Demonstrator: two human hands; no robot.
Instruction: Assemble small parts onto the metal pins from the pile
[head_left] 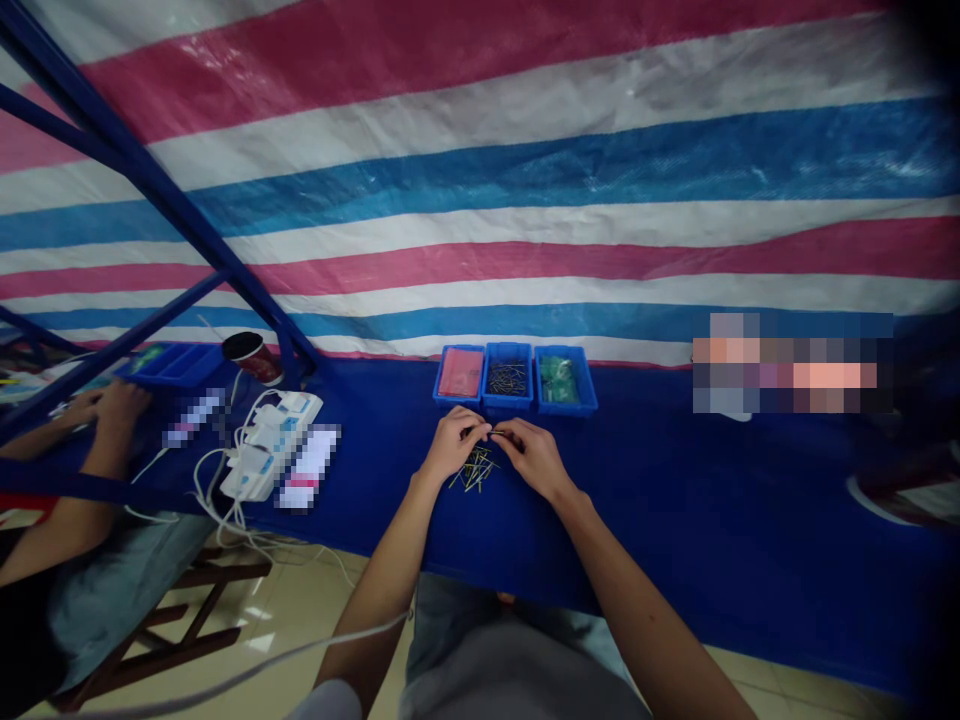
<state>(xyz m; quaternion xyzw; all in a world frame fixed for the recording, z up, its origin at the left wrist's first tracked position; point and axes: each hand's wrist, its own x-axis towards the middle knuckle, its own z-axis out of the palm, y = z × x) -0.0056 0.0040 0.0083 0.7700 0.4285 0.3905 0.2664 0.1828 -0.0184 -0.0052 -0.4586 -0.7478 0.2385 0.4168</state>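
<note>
My left hand (454,440) and my right hand (531,455) meet over a blue table (675,500), fingers pinched together on a thin dark pin-like part (495,434) held between them. Just below the fingertips lies a small heap of thin yellow and dark pins (474,470). Behind the hands stand three small blue bins in a row: the left bin (460,374) holds something pink, the middle bin (508,377) holds more thin pins, and the right bin (564,380) holds green pieces.
A white power strip (271,445) with cables lies at left, near a dark cup (251,355) and another blue tray (174,363). Another person's hands (112,405) work at far left. A striped tarp (525,180) hangs behind; blue frame bars (150,180) cross at left.
</note>
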